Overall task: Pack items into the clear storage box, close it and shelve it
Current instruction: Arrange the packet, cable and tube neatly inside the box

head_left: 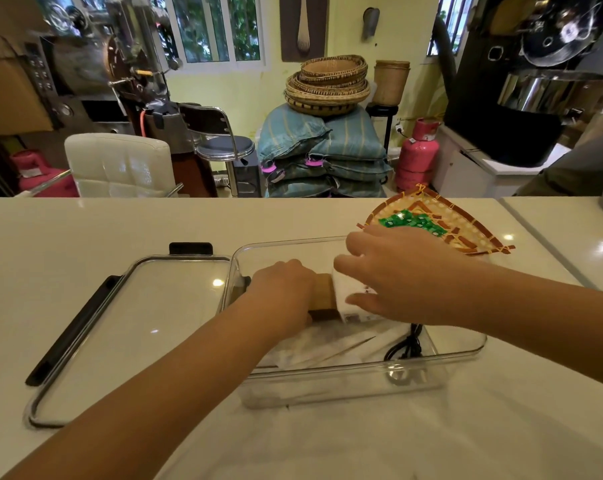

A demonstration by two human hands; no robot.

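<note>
The clear storage box (466, 351) sits open on the white table. Both my hands are inside it. My left hand (279, 292) is closed over the left end of a brown-and-white packet (324, 292). My right hand (390, 271) grips the same packet's white right end from above, fingers curled around it. White wrapped items (314, 348) and a black cable (405, 344) lie on the box floor. The box's clear lid (127, 334) with black latches lies flat to the left of the box.
A woven fan-shaped tray (466, 233) holding several green packets (411, 221) rests behind the box at the right. Beyond the table's far edge stand a white chair (120, 164), a stool, stacked sacks with baskets, and a pink gas cylinder (418, 154).
</note>
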